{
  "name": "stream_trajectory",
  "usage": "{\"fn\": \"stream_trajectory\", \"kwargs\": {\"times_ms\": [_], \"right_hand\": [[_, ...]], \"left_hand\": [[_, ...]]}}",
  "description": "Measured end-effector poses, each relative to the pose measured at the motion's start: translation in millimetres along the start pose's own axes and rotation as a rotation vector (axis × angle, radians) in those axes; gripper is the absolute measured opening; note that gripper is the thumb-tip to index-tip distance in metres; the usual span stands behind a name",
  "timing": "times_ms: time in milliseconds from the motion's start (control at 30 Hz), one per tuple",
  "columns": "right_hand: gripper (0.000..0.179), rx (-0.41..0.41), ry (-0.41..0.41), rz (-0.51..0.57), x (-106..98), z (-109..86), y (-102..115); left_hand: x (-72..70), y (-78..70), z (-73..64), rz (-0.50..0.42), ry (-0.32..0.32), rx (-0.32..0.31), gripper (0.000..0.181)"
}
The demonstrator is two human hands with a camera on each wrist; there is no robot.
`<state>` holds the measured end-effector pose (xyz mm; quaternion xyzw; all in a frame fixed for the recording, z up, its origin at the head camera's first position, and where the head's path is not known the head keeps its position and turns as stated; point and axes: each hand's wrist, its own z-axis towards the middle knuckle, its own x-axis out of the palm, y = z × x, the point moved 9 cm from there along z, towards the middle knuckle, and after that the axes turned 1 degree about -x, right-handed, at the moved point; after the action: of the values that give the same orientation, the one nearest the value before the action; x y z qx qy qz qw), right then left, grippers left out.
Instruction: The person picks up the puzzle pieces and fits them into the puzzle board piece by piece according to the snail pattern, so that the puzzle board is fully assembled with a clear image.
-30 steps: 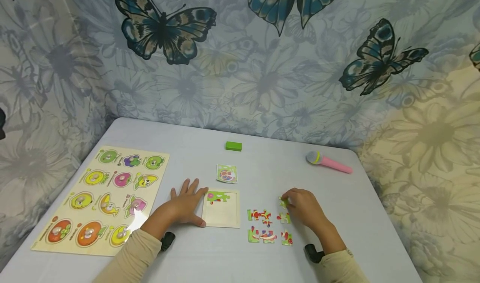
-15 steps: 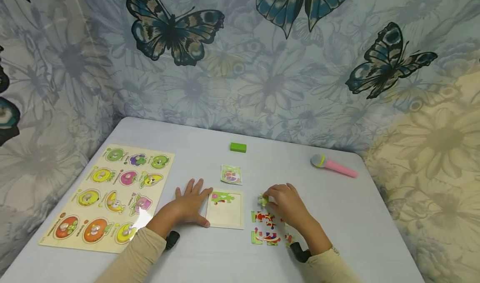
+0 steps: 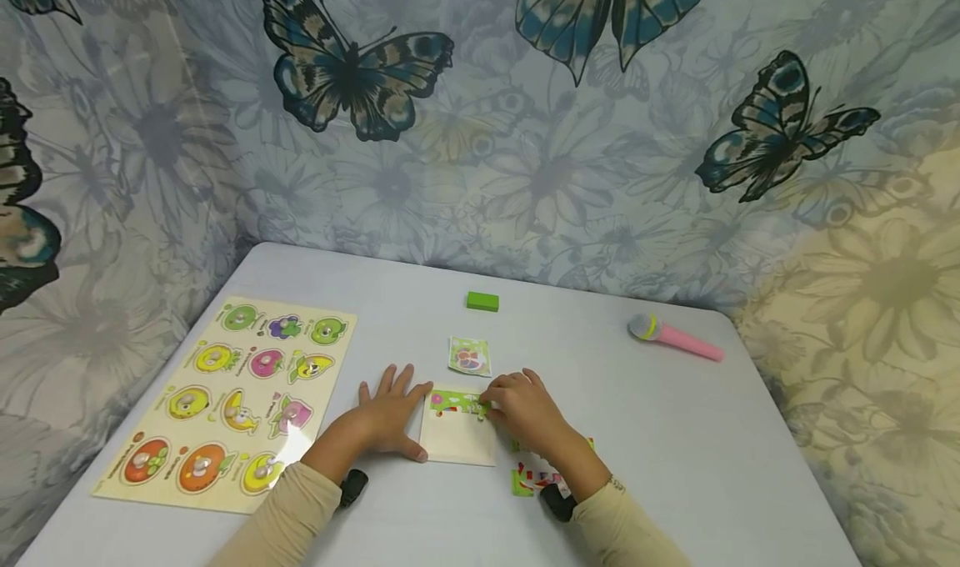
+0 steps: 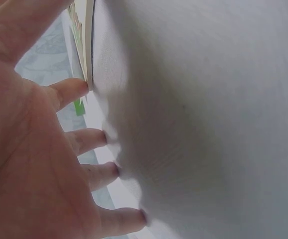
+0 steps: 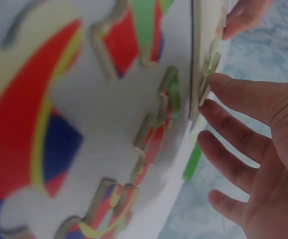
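My left hand [image 3: 386,423] lies with fingers spread at the left side of a shallow wooden puzzle tray [image 3: 457,446]. Its thumb and index fingertip touch the tray's edge, also seen in the left wrist view. At the tray's top right corner my right hand [image 3: 528,413] pinches a green jigsaw piece [image 3: 478,409] between thumb and index finger. Beside it, a green-and-pink piece [image 3: 446,400] sits along the tray's top edge. Several red, blue and green jigsaw pieces [image 5: 154,142] lie right of the tray, partly hidden under my right forearm in the head view.
Behind the tray lies a small picture card [image 3: 470,356], with a green block [image 3: 482,302] farther back. A pink toy microphone [image 3: 678,339] rests at the back right. A large fruit puzzle board [image 3: 176,432] covers the table's left side. A butterfly-patterned wall borders the table.
My right hand has carried the green jigsaw piece leftward from the loose pieces to the tray's top right corner. The left hand has stayed at the tray's edge. The head view has shifted slightly.
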<state>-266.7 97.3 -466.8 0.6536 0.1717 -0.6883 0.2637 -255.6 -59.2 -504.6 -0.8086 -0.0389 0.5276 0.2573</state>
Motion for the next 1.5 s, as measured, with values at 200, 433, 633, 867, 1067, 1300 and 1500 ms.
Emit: {"fn": "stream_trajectory", "kwargs": {"times_ms": [200, 433, 633, 867, 1067, 1300, 1500], "right_hand": [[0.018, -0.006, -0.012, -0.014, 3, 1.6, -1], [0.017, -0.014, -0.014, -0.047, 4, 2.4, 1], [0.016, -0.017, -0.02, -0.066, 2, 2.0, 3], [0.016, -0.036, -0.022, -0.104, 2, -0.1, 6], [0.021, -0.134, -0.005, -0.26, 2, -6.5, 16], [0.025, -0.114, 0.027, -0.122, -8, -15.0, 7], [0.024, -0.034, 0.033, -0.023, -19, -29.9, -16]], "left_hand": [[0.6, 0.7, 0.4, -0.005, -0.001, -0.014, 0.102], [0.9, 0.3, 1.0, 0.0, 0.001, -0.009, 0.102], [0.9, -0.5, 1.3, -0.008, 0.0, -0.006, 0.102], [1.3, -1.2, 1.6, -0.001, 0.003, -0.007, 0.102], [3.5, -0.9, 0.3, -0.008, 0.008, -0.014, 0.102], [4.1, 0.1, 1.3, 0.004, 0.011, -0.007, 0.103], [1.1, -0.4, -1.0, 0.0, 0.014, -0.003, 0.103]]}}
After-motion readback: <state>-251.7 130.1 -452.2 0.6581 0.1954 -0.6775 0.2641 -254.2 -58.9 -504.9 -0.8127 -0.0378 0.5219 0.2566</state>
